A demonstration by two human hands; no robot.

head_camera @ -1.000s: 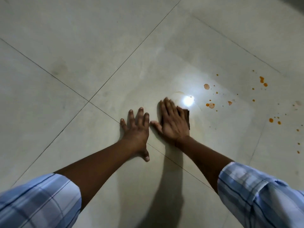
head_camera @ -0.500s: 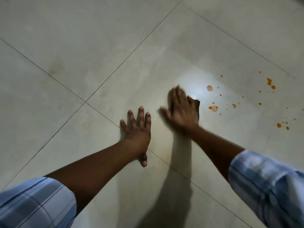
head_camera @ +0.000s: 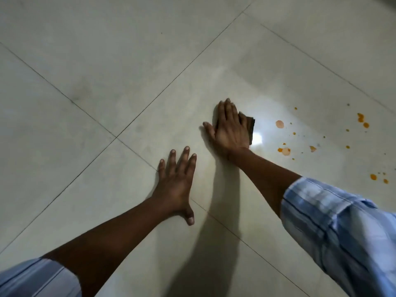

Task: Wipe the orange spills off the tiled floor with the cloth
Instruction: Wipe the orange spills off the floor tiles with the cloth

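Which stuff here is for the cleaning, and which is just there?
For the job:
right hand, pressed flat on the dark cloth
orange spills, to the right of the cloth
tiled floor

Just there:
left hand, flat on the floor, holding nothing
bright glare beside the cloth
checked sleeves

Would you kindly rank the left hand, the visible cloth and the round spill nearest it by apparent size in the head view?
1. left hand
2. cloth, mostly hidden under the right hand
3. round spill, clearly smallest
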